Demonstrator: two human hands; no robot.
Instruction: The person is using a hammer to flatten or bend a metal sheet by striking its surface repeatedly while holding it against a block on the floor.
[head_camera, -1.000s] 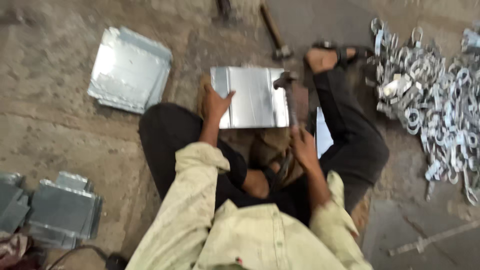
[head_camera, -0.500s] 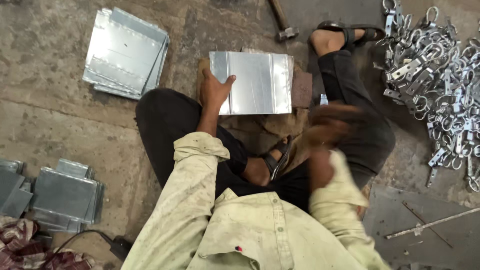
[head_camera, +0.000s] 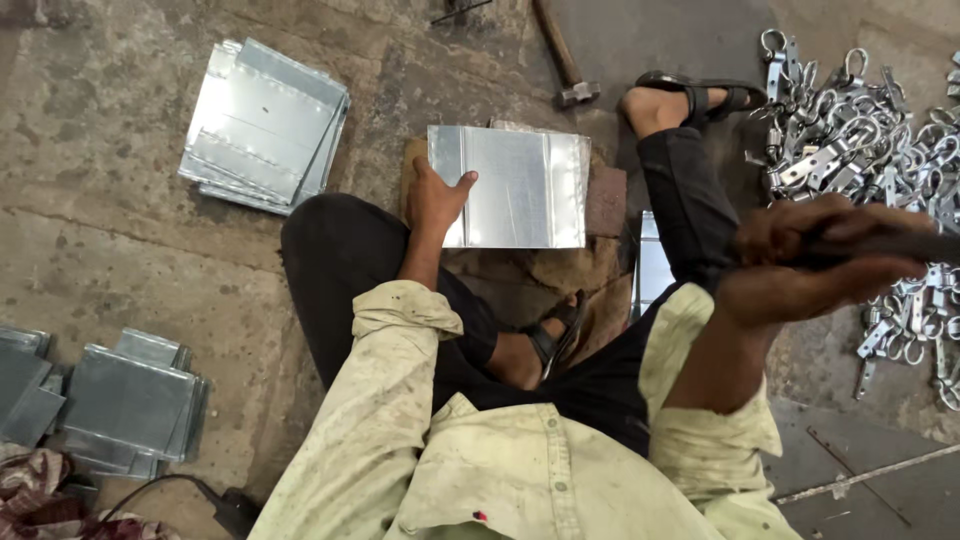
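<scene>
Seated on the concrete floor (head_camera: 120, 250), legs folded. Our left hand (head_camera: 437, 197) lies flat on the left edge of a shiny rectangular sheet-metal plate (head_camera: 520, 186) at upper centre of the frame, fingers spread and pressing rather than gripping, which would pin it against sliding. The plate rests on a worn brown block (head_camera: 606, 200) that shows at its right edge and seems to serve as a raised work surface.

Our right hand (head_camera: 800, 262), at centre right, is clenched around a dark bar-like handle (head_camera: 910, 246); it is blurred, so we cannot tell what tool it belongs to.

A wooden-handled hammer (head_camera: 566, 62) lies on the floor at top centre, near our sandalled foot (head_camera: 690, 100).

No containers in view; stock sits in loose piles. A stack of folded galvanised sheet pieces (head_camera: 265, 125) lies at upper left, another stack of grey folded sheet pieces (head_camera: 125, 400) at lower left, well apart. A heap of small silver metal clasps and rings (head_camera: 880, 150) fills the upper right. 1 thin metal rod (head_camera: 860, 470) lies at lower right.
</scene>
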